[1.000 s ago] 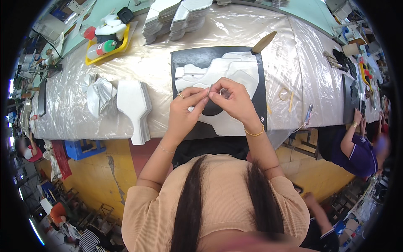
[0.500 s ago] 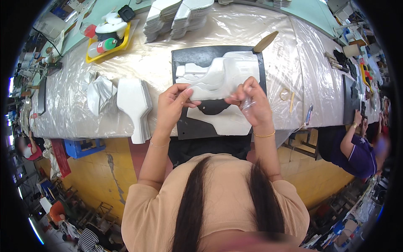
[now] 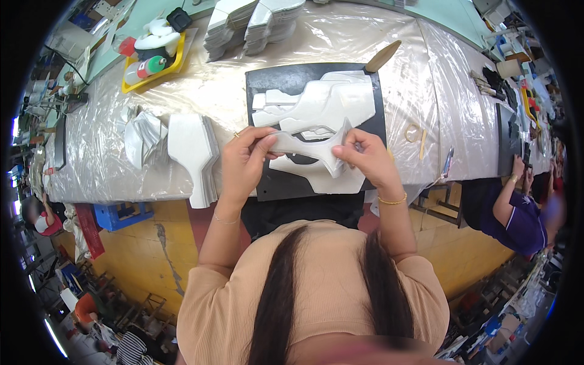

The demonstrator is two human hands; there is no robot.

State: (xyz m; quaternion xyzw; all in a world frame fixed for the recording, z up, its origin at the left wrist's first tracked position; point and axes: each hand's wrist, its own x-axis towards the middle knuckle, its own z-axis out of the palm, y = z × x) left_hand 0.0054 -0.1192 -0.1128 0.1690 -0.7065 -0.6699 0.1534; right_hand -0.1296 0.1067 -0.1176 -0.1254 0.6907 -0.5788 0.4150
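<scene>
My left hand [image 3: 244, 159] and my right hand [image 3: 365, 159] each pinch one end of a thin white cut piece [image 3: 310, 148], held stretched between them just above a black work board [image 3: 292, 79]. On the board lie more white cut pieces [image 3: 328, 103], one large piece under my hands [image 3: 316, 177]. A wooden-handled tool [image 3: 383, 56] rests at the board's far right corner.
A stack of white paddle-shaped pieces [image 3: 193, 152] and crumpled white scraps [image 3: 141, 137] lie left of the board on the plastic-covered table [image 3: 395, 36]. A yellow tray [image 3: 152, 58] with bottles sits far left. More white stacks [image 3: 252, 21] stand at the back. Another person [image 3: 517, 213] works at right.
My hands have moved apart and come toward me, pulling the white piece out flat between them; a second ago they were close together over the board.
</scene>
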